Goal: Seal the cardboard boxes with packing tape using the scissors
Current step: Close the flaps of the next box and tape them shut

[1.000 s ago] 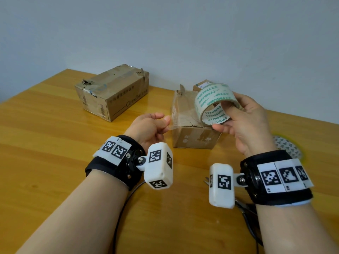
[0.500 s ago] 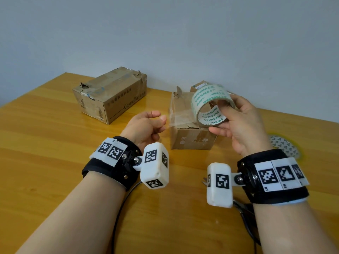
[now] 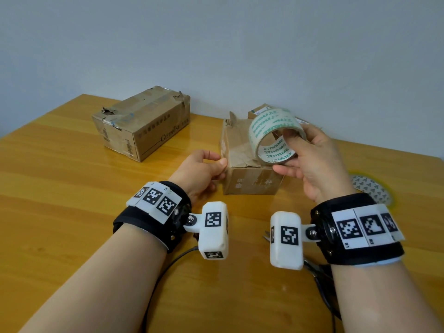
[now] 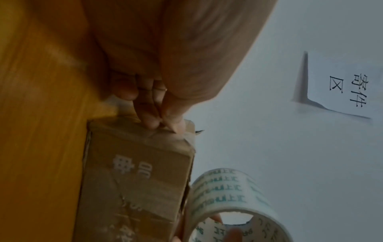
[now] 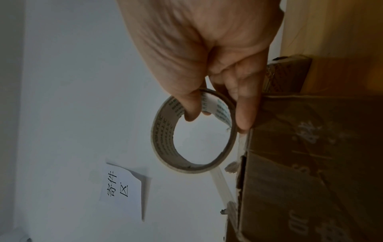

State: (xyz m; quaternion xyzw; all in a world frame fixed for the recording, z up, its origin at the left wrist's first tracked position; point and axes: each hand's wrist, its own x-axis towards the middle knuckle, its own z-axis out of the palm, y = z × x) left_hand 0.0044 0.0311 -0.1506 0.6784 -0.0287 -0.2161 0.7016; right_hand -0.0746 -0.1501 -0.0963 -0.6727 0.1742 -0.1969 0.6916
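While the larger cardboard box [image 3: 141, 123] sits untouched at the far left of the table [image 3: 60, 200], its torn top still rough, we are busy with the small box [image 3: 247, 162] in the middle. Our left hand [image 3: 199, 174] pinches the free end of the tape strip [image 5: 221, 185] between thumb and fingertips and holds it against the upper left edge of that box; the left wrist view shows the fingers [image 4: 151, 114] bearing down right at the corner. From there the clear strip runs over the top of the box to the tape roll [image 3: 274, 135], which our right hand [image 3: 312, 164] grips just above the box's right side, the thumb hooked through the core and the fingers curled round the outside. We judge this to be the laying-down step: the tape is anchored on one side and stretched across the flaps, not yet cut. The next move calls for lowering the roll past the right edge, pressing the strip flat along the seam, then freeing one hand for the scissors [image 3: 268, 235], whose tips peek out near our right wrist. A third box [image 3: 260, 111] shows behind the roll, and a patterned disc [image 3: 370, 191] lies at the far right.
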